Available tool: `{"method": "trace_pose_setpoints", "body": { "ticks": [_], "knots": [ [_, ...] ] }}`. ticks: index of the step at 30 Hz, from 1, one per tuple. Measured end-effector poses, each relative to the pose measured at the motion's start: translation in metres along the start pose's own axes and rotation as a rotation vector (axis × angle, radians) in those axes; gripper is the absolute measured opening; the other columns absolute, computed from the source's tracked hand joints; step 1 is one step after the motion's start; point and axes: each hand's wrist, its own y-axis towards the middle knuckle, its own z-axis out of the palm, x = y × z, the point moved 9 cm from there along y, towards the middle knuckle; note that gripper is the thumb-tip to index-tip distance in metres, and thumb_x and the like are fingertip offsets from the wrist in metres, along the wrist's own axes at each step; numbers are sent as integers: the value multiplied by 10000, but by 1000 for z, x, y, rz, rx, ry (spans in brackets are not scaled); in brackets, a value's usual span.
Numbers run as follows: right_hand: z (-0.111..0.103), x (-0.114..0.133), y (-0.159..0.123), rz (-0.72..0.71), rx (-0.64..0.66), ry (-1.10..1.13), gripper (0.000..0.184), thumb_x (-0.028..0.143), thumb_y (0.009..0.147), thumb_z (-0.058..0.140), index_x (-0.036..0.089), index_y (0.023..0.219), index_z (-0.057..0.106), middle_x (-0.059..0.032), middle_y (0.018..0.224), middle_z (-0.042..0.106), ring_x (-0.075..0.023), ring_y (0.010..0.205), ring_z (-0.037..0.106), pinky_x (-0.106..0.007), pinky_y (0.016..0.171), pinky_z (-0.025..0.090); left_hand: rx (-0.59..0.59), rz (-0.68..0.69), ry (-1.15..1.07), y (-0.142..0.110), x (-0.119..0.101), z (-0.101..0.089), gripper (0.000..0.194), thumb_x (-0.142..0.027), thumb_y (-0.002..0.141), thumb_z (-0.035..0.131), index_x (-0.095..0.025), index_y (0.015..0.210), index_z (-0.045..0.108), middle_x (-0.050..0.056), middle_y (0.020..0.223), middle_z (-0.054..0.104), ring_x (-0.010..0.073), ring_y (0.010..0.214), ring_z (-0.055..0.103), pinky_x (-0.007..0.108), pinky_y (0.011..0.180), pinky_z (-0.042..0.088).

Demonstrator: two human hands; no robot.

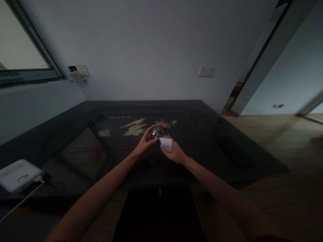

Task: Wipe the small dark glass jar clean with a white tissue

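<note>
Between both hands, above the dark glossy table (191, 148), is a small shiny rounded metal object (158, 132); its exact kind is too small and dim to make out. My left hand (146, 140) is closed around its left side, thumb at the near edge. In my right hand (176, 152) a folded white cloth or tissue (166, 144) is pinched against the near right side of the metal object. The fingers of my right hand are partly hidden behind the cloth and the object.
A white box-like device (21, 174) with a white cable (24, 200) sits at the table's left. A dark flat object (234, 151) lies on the right part. Bird and flower pictures (135, 127) decorate the tabletop. Wall sockets (207, 72) are behind the table.
</note>
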Motion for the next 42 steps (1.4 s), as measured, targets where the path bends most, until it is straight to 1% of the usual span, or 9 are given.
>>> {"method": "trace_pose_setpoints", "body": {
  "ticks": [4, 10, 14, 18, 23, 29, 33, 37, 42],
  "knots": [
    [2, 13, 0, -197, 69, -291, 447, 137, 790, 518, 148, 1237, 506, -124, 1171, 621, -232, 1141, 553, -557, 1149, 108, -39, -78, -60, -3, 3, -2, 865, -394, 650, 778, -248, 1394, 362, 135, 1259, 580, 263, 1096, 576, 303, 830, 474],
    [8, 19, -1, -336, 226, -615, 526, 98, 788, 516, 207, 1301, 487, -79, 1249, 606, -237, 1186, 522, -625, 1127, -59, -101, -172, -110, -2, 16, -9, 637, -439, 701, 722, -199, 1261, 537, 114, 1128, 651, 236, 981, 611, 297, 770, 485],
    [14, 17, -1, -389, 204, -746, 389, 76, 842, 460, 178, 1197, 581, -77, 1171, 651, -224, 1147, 552, -608, 1141, -42, -106, -261, -110, 3, 34, -15, 522, -508, 746, 641, -149, 1125, 619, 111, 978, 692, 212, 819, 640, 305, 698, 504],
    [23, 18, -2, -353, 200, -763, 351, 90, 851, 467, 166, 1164, 604, -93, 1153, 653, -230, 1117, 563, -610, 1147, -3, -87, -299, -132, 4, 42, -16, 524, -536, 777, 588, -119, 1091, 636, 120, 932, 699, 211, 790, 648, 293, 679, 502],
    [25, 14, -1, -189, 165, -471, 517, 128, 804, 538, 156, 1314, 460, -114, 1227, 602, -242, 1173, 529, -614, 1140, 12, -87, -162, -146, 2, 26, -10, 605, -499, 760, 628, -153, 1250, 546, 115, 1049, 675, 232, 923, 626, 317, 784, 486],
    [26, 6, -2, -113, 139, -181, 591, 195, 817, 547, 154, 1375, 356, -149, 1326, 526, -251, 1281, 451, -558, 1144, 135, -85, -49, -5, 1, 14, -11, 634, -413, 768, 658, -224, 1341, 462, 63, 1184, 613, 157, 918, 583, 216, 730, 445],
    [26, 10, -2, -163, 164, -299, 548, 137, 831, 476, 165, 1371, 385, -131, 1321, 545, -230, 1274, 462, -563, 1151, 86, -90, -61, -14, 1, 17, -13, 615, -456, 780, 631, -204, 1320, 480, 83, 1205, 602, 186, 961, 583, 231, 732, 452],
    [26, 12, -2, -198, 213, -495, 630, 57, 789, 461, 197, 1397, 366, -100, 1339, 542, -210, 1241, 493, -591, 1143, -2, -101, -98, -51, 3, 21, -15, 602, -485, 772, 623, -186, 1283, 513, 112, 1169, 621, 225, 995, 592, 292, 789, 471],
    [24, 14, -1, -284, 214, -664, 516, 47, 838, 442, 203, 1329, 474, -79, 1280, 598, -200, 1221, 513, -592, 1138, -61, -154, -146, -34, 3, 26, -20, 530, -497, 784, 596, -150, 1184, 585, 100, 1003, 679, 208, 869, 622, 303, 757, 485]
  ]
}}
